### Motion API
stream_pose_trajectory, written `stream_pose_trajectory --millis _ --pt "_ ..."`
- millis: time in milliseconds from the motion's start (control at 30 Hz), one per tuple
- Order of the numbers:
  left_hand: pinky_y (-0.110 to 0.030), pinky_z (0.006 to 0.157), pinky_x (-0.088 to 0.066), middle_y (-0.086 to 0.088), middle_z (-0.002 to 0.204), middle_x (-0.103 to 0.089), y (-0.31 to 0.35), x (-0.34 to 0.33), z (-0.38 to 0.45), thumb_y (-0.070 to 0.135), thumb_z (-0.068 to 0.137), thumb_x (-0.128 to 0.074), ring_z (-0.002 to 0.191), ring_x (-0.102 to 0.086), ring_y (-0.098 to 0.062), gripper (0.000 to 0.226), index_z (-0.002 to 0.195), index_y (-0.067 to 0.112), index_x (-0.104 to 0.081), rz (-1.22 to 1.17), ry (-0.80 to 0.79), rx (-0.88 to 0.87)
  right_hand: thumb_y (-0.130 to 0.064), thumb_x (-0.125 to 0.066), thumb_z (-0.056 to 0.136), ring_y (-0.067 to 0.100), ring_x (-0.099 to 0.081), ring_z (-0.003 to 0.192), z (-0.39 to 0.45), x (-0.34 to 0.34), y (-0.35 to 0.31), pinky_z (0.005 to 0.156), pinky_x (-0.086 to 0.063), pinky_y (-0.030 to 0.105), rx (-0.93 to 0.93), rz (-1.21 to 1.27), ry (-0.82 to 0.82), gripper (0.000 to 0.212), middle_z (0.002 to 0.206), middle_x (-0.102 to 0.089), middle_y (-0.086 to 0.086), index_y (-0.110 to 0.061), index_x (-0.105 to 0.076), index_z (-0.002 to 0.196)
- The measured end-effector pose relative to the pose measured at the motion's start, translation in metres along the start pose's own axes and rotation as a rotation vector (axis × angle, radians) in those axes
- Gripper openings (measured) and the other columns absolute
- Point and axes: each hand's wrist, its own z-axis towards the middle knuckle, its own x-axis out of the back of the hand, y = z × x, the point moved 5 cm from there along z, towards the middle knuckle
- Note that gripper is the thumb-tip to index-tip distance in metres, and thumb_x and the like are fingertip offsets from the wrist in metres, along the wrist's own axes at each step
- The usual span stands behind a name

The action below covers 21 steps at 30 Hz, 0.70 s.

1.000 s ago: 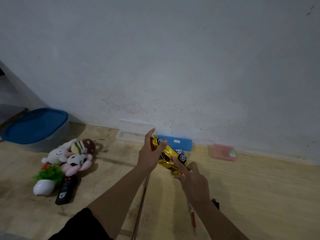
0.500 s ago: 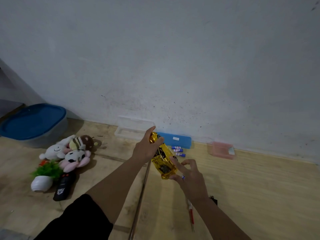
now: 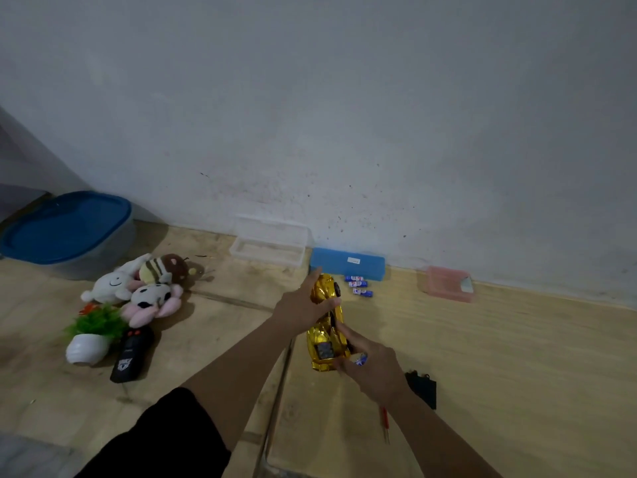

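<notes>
A shiny gold toy car (image 3: 325, 339) is held above the wooden floor, turned so its open battery bay near the rear faces up. My left hand (image 3: 303, 307) grips the car's front half, thumb across its side. My right hand (image 3: 370, 367) is at the car's rear end and pinches a small blue-and-white battery (image 3: 360, 359) between its fingers, beside the bay. Three more batteries (image 3: 358, 284) lie on the floor in front of a blue case (image 3: 348, 263).
A black remote (image 3: 132, 353), a potted plastic plant (image 3: 93, 332) and plush toys (image 3: 144, 284) lie at left, near a blue-lidded tub (image 3: 65, 229). A clear box (image 3: 270, 244) and a pink box (image 3: 448, 282) stand by the wall. A black cover (image 3: 422, 388) and a red screwdriver (image 3: 384, 422) lie at right.
The car has been turned from slanting to lengthwise with its battery bay up and brought nearer. My right hand has closed in on the car's rear with a battery in its fingers.
</notes>
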Motion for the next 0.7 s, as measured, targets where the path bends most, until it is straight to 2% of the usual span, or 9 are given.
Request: stream_pose_trajectory --millis 67,133,200,267,400,500,567,600,700 --pt "-0.039 0.104 -0.039 -0.005 0.143 -0.045 -0.012 -0.013 -0.004 0.069 0.078 -0.053 0.127 -0.046 -0.03 0.084 0.146 0.04 -0.013 -0.011 -0.035 0.016 -0.022 -0.073 0.079 -0.021 -0.053 0.093 -0.008 -0.008 0.011 0.077 -0.046 0.004 -0.046 0.064 -0.03 0.067 0.126 -0.06 -0.009 -0.053 -0.036 0.125" --pt "-0.038 0.105 -0.037 -0.006 0.145 -0.042 -0.025 -0.027 -0.006 0.066 0.079 -0.054 0.129 -0.043 -0.03 0.083 0.147 0.039 -0.014 0.033 -0.062 0.041 -0.028 -0.073 0.078 -0.018 -0.054 0.093 -0.016 -0.019 0.023 0.095 -0.044 0.019 -0.086 0.062 -0.068 0.066 0.118 -0.062 -0.016 -0.055 -0.035 0.125" --pt "-0.039 0.106 -0.036 -0.007 0.146 -0.042 -0.036 -0.038 -0.007 0.064 0.081 -0.054 0.131 -0.04 -0.031 0.08 0.146 0.039 -0.017 0.093 -0.08 0.067 -0.035 -0.072 0.078 -0.002 -0.043 0.123 -0.022 -0.028 0.035 0.118 -0.011 0.04 -0.125 0.018 -0.09 0.067 0.112 -0.061 -0.023 -0.054 -0.033 0.129" --pt "-0.039 0.105 -0.036 -0.011 0.144 -0.042 -0.043 -0.045 -0.007 0.066 0.079 -0.055 0.131 -0.039 -0.032 0.078 0.145 0.04 -0.022 0.138 -0.08 0.098 -0.037 -0.072 0.077 0.005 -0.007 0.142 -0.026 -0.031 0.042 0.119 0.007 0.044 -0.148 0.038 -0.085 0.067 0.109 -0.062 -0.017 -0.055 -0.032 0.127" --pt "-0.039 0.1 -0.039 -0.016 0.136 -0.035 -0.054 -0.054 -0.007 0.072 0.072 -0.055 0.125 -0.041 -0.036 0.078 0.141 0.043 -0.032 0.233 -0.112 0.151 -0.048 -0.073 0.071 -0.006 0.014 0.135 -0.031 -0.036 0.048 0.117 -0.016 0.051 -0.206 0.075 -0.157 0.069 0.129 -0.052 -0.014 -0.054 -0.034 0.129" --pt "-0.038 0.096 -0.041 -0.013 0.131 -0.035 -0.06 -0.061 -0.009 0.076 0.07 -0.054 0.12 -0.045 -0.034 0.077 0.138 0.044 -0.036 0.287 -0.126 0.164 -0.051 -0.076 0.067 0.016 -0.046 0.116 -0.033 -0.04 0.048 0.085 -0.045 0.032 -0.271 0.046 -0.229 0.07 0.115 -0.06 -0.024 -0.051 -0.042 0.129" --pt "-0.038 0.095 -0.041 -0.013 0.13 -0.035 -0.061 -0.063 -0.009 0.077 0.07 -0.052 0.119 -0.046 -0.034 0.077 0.137 0.044 -0.036 0.294 -0.125 0.144 -0.049 -0.077 0.066 0.015 -0.055 0.092 -0.033 -0.038 0.044 0.091 -0.046 0.046 -0.27 0.013 -0.215 0.069 0.096 -0.06 -0.029 -0.049 -0.046 0.128" --pt "-0.038 0.095 -0.041 -0.014 0.131 -0.035 -0.061 -0.063 -0.009 0.078 0.07 -0.051 0.12 -0.046 -0.035 0.077 0.138 0.045 -0.035 0.295 -0.13 0.132 -0.046 -0.078 0.066 0.017 -0.056 0.101 -0.033 -0.036 0.044 0.102 -0.039 0.054 -0.264 0.004 -0.189 0.069 0.105 -0.061 -0.024 -0.049 -0.046 0.127" --pt "-0.042 0.099 -0.039 -0.015 0.142 -0.029 -0.059 -0.061 -0.008 0.078 0.074 -0.045 0.127 -0.04 -0.036 0.078 0.142 0.046 -0.025 0.361 -0.158 0.11 -0.044 -0.079 0.066 0.031 -0.034 0.135 -0.033 -0.028 0.039 0.105 -0.038 0.034 -0.272 0.011 -0.124 0.073 0.144 -0.038 0.013 -0.05 -0.042 0.129"
